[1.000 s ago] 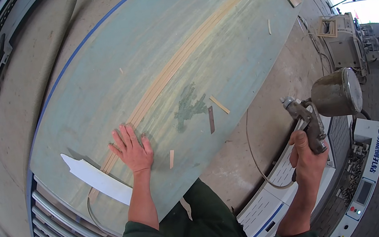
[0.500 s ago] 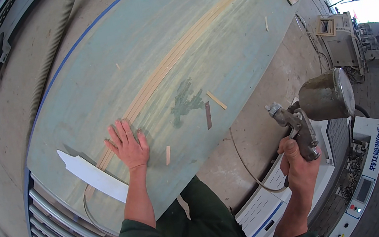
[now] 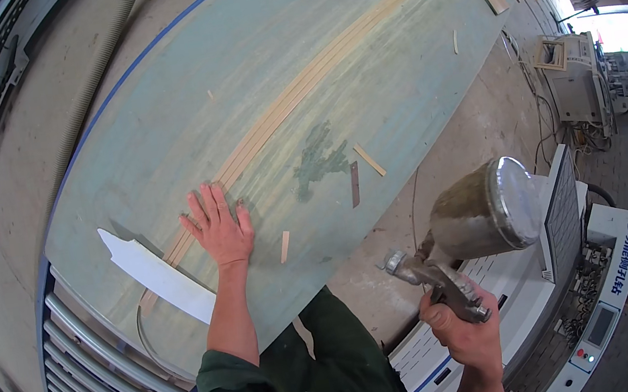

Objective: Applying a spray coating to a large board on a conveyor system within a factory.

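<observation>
A large pale green-tinted wooden sheet point(image 3: 357, 51) lies flat in front of me, with thin light wood strips point(image 3: 292, 102) running along its length. My left hand point(image 3: 219, 228) rests flat on the sheet, fingers spread, at the near end of those strips. My right hand point(image 3: 464, 333) grips the handle of a metal spray gun point(image 3: 462, 235) with a round cup on top, held off the sheet's near edge over the floor. A darker green wet patch point(image 3: 319, 161) marks the sheet between the hands.
A white strip of paper point(image 3: 155, 275) lies on the sheet left of my left hand. Short wood slivers point(image 3: 363, 168) lie near the wet patch. Metal rollers point(image 3: 93, 350) are at lower left, a white machine with a control panel point(image 3: 596, 292) at lower right.
The spray gun in my right hand has moved left, toward the sheet's edge. My left hand stays flat on the sheet.
</observation>
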A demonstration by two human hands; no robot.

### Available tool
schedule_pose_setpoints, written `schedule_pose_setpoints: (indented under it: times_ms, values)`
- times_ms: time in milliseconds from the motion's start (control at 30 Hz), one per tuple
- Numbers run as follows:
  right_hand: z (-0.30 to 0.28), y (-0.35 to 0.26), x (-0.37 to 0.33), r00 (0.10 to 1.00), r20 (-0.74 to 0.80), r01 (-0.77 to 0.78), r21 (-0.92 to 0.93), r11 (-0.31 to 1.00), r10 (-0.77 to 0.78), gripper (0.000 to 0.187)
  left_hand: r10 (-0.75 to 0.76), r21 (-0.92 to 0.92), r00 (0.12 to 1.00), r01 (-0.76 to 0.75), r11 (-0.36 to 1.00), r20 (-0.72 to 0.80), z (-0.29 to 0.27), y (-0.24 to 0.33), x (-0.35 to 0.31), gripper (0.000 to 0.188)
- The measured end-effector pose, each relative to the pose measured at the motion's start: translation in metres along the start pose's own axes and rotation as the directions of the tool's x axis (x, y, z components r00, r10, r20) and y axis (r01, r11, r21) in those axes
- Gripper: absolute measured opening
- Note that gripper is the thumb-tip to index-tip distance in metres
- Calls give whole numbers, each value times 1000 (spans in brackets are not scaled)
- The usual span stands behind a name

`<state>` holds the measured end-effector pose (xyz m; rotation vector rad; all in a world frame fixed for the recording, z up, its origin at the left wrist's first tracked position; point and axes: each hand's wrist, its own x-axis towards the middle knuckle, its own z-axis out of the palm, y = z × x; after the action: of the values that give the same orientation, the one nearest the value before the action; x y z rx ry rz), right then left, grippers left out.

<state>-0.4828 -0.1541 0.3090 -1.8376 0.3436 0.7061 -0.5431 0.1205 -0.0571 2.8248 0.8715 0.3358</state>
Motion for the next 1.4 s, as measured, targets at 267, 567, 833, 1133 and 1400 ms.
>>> schedule_pose_setpoints:
  times_ms: [267,567,833,1133,1400]
  values:
    - [-4,-6,29,979,-141,131,-110,985,-146,39,-3,17,1000,2,1000,11,-2,0,0,65]
    - [-25,-19,53,883,-333,237,-290,927,-330,50,-9,-2,1000,9,1000,22,-3,1,1,65]
    - [-23,-20,51,878,-344,231,-303,925,-332,47,-5,5,1000,4,1000,25,-3,1,1,65]
    - [3,-2,21,949,-209,202,-172,964,-236,50,-1,-5,1000,1,1000,11,-2,1,1,65]
    - [23,8,-2,996,64,70,-55,996,-66,56,-14,-24,1000,14,1000,23,-2,-1,1,66]
